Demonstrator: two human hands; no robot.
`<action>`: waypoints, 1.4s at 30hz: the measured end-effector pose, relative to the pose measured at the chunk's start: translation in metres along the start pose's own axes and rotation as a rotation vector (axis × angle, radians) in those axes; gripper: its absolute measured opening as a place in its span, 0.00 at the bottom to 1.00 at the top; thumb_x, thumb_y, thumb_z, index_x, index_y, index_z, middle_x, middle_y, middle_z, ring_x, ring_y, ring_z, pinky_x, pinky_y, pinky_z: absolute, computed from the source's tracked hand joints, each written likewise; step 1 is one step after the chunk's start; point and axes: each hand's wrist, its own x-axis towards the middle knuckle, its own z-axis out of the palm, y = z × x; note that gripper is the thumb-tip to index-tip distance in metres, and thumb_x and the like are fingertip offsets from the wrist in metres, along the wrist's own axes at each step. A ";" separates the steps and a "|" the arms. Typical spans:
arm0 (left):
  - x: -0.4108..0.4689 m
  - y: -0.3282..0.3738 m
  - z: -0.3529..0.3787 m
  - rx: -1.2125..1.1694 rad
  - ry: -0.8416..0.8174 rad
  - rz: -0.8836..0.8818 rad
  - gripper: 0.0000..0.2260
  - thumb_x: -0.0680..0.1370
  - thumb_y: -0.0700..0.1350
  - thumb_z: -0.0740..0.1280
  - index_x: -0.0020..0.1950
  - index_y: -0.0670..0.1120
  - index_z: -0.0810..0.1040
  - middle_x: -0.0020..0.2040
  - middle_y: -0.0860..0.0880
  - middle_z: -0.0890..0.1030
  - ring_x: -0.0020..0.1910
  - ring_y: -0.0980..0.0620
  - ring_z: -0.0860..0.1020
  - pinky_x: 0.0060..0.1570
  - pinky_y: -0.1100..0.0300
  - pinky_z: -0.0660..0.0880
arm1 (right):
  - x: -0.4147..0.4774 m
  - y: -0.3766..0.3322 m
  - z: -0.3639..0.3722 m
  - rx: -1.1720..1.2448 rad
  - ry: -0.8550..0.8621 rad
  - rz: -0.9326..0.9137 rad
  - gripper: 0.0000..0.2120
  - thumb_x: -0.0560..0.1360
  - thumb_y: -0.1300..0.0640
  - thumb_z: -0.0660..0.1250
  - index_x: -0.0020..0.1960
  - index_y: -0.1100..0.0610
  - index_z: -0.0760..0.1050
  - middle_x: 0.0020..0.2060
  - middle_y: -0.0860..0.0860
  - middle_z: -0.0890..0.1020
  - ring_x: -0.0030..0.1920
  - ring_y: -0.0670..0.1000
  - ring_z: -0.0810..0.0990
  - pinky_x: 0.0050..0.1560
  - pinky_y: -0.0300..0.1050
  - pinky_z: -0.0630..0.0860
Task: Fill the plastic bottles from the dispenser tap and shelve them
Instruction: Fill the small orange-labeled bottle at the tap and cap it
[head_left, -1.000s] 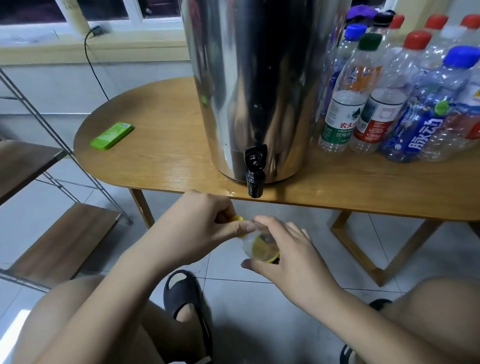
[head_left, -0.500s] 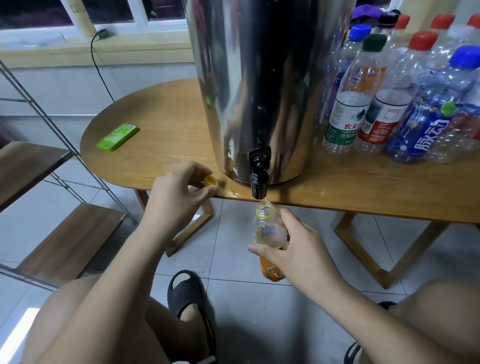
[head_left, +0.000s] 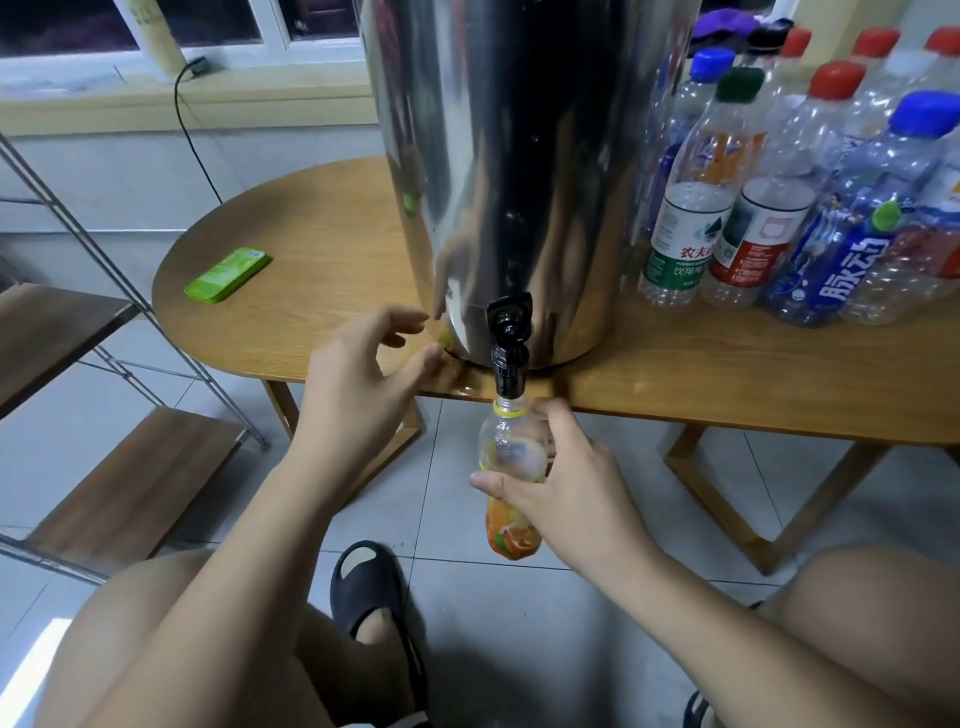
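Wooden shelves on a metal rack (head_left: 62, 332) stand at the far left, beside the oval worktop (head_left: 322, 218). On the worktop's left part lies a flat green case (head_left: 227, 275). The left hand (head_left: 358, 374) hovers at the worktop's front edge with its grip spread, fingers loose and holding nothing. Its fingertips are close to a small yellow cap (head_left: 444, 340) that lies against the base of the steel dispenser (head_left: 519, 156). The dispenser stands upright mid-worktop, and its black tap (head_left: 510, 338) juts over the front edge, spout down. Directly under the spout is the plastic bottle (head_left: 511, 447), upright and uncapped, with a yellow neck ring and an orange label, its mouth at the spout. Whether water is running I cannot tell. The right hand (head_left: 571, 499) has its grip wrapped round the bottle's middle, thumb on the bottle's left side, holding it in the air below the worktop. Right of the dispenser, a cluster of capped bottles (head_left: 769, 223) stands on the worktop with red, blue, green and black caps.
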 end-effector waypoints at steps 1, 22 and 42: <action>-0.001 0.010 -0.002 -0.087 0.008 0.003 0.09 0.83 0.50 0.74 0.63 0.56 0.82 0.55 0.60 0.86 0.57 0.60 0.83 0.51 0.63 0.77 | 0.000 -0.002 0.000 -0.006 0.005 0.008 0.37 0.67 0.33 0.82 0.68 0.39 0.67 0.57 0.38 0.84 0.57 0.46 0.82 0.54 0.42 0.80; 0.003 0.074 -0.003 -0.220 -0.020 0.337 0.06 0.82 0.45 0.76 0.58 0.45 0.88 0.49 0.54 0.88 0.47 0.56 0.85 0.47 0.68 0.74 | 0.003 -0.009 -0.001 -0.042 0.088 -0.054 0.34 0.70 0.39 0.83 0.67 0.38 0.67 0.54 0.41 0.86 0.54 0.54 0.84 0.45 0.44 0.72; -0.016 0.064 -0.004 -0.138 0.035 0.459 0.07 0.84 0.39 0.74 0.61 0.43 0.89 0.55 0.54 0.89 0.54 0.60 0.86 0.53 0.65 0.78 | 0.001 -0.006 0.000 -0.025 0.047 -0.053 0.35 0.71 0.38 0.82 0.68 0.42 0.65 0.52 0.43 0.84 0.55 0.58 0.85 0.45 0.45 0.74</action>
